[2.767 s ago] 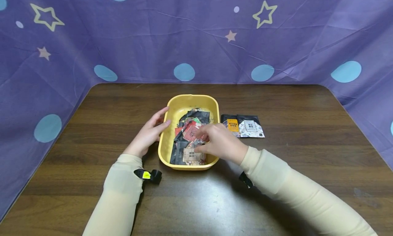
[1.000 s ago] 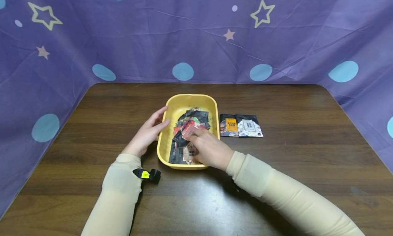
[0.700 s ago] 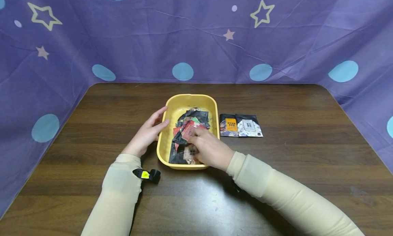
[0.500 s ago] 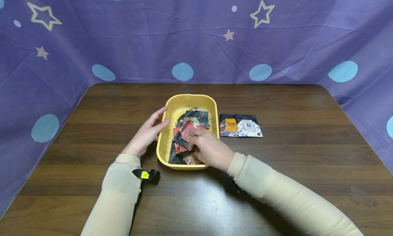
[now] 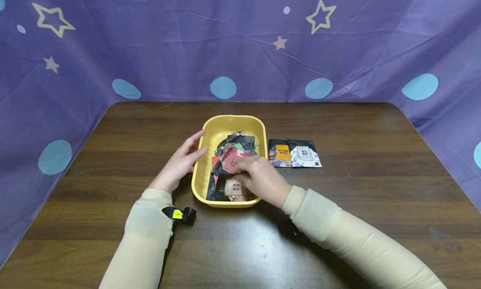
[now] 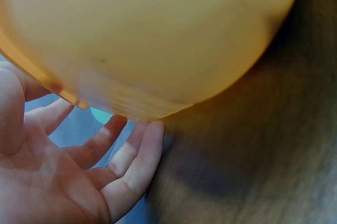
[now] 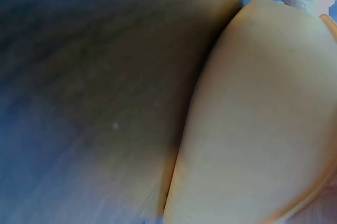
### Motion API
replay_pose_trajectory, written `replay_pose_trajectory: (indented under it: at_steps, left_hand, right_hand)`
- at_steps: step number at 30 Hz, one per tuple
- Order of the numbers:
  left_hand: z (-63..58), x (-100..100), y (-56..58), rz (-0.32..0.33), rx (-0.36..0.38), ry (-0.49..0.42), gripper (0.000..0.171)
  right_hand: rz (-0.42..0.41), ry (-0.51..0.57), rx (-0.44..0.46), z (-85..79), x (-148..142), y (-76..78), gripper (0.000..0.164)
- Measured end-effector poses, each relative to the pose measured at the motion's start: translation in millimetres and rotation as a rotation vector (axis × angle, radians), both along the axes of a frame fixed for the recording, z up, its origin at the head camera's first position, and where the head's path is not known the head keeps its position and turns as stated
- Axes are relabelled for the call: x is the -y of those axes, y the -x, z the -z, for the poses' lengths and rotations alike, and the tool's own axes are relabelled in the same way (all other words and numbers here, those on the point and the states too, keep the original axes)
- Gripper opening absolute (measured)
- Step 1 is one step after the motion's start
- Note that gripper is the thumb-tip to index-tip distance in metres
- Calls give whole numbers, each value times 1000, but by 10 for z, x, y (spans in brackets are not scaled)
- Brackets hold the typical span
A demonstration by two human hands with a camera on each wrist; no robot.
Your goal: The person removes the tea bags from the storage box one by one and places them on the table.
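Observation:
My left hand rests against the left side of a yellow plastic basin, its thumb on the rim; the left wrist view shows spread, relaxed fingers touching the basin's outer wall. Inside lie several small black packets. Over the near right part of the basin, my right hand pinches the upper part of a packet with a tan label. A red-labelled packet lies just beyond those fingers. The right wrist view shows mainly the basin's outside, with the right hand's fingers hidden.
Right of the basin, an orange-labelled packet and a white-labelled packet lie side by side on the brown wooden table. A purple curtain with stars and dots hangs behind the table.
The right hand has reached deeper among the packets, then drawn back slightly to the right. The tan-labelled packet was bent and partly covered; its label shows again. The left hand stays at the basin.

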State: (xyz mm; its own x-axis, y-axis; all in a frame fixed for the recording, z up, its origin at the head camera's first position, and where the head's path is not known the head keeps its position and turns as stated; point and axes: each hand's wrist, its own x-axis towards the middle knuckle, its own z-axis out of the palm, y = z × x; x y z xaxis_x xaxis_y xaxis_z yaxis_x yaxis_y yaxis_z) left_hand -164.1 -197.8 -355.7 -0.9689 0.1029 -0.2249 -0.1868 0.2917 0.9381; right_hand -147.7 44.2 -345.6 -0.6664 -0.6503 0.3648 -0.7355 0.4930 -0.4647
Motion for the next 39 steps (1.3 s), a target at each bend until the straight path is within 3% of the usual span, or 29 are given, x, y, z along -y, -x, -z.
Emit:
replay_pose_trajectory:
  at_steps: [9,15,23,30,36,39]
  left_hand:
    - [22,-1,8,-4,-5,-4,61]
    - [40,3,16,-7,-7,-5,60]
    - [31,-3,18,-9,-7,2,59]
    - [36,6,19,-10,-3,-6,59]
    - [36,8,25,-15,3,-2,59]
    - [31,6,25,-15,7,-3,59]
  right_hand:
    - [26,94,-16,-99,-109,25,5]
    - [148,234,29,-194,-254,85,9]
    - [345,383,249,-243,-506,198,14]
    - [427,541,495,-160,-702,277,19]
    - [493,649,596,-161,-897,328,25]
    - [518,717,638,-171,-1026,343,20]
